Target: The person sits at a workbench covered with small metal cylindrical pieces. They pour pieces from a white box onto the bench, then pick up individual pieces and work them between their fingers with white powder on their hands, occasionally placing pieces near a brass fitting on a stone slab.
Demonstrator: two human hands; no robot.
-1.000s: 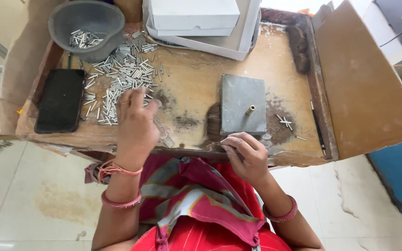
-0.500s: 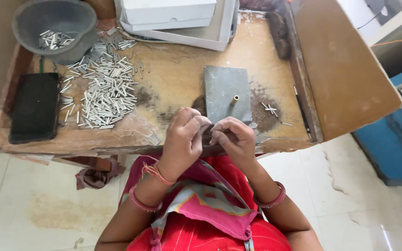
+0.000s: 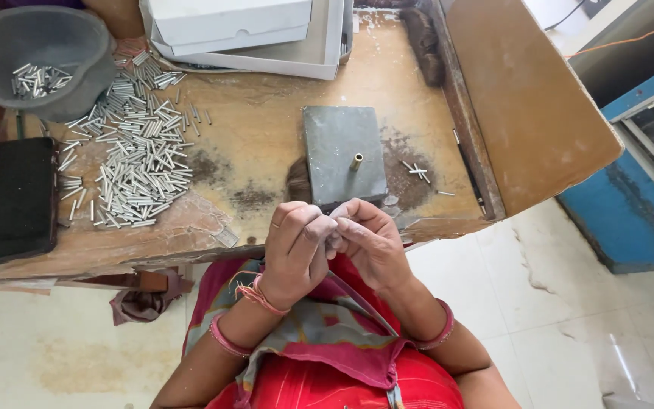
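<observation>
Seen from above, the left hand [image 3: 297, 250] and right hand [image 3: 369, 242] are brought together at the near edge of a worn wooden bench [image 3: 266, 136], fingertips pinched on something too small to be made out — likely one small metal tube. Just beyond, at 12 o'clock, a grey metal block [image 3: 338, 144] carries an upright brass pin [image 3: 356, 161]. A heap of metal tubes [image 3: 134, 163] lies at 10 o'clock, nearer the left hand.

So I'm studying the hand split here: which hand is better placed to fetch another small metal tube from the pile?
Probably the left hand: the pile of tubes lies on its side of the table, while the right hand sits by the grey block.
</observation>
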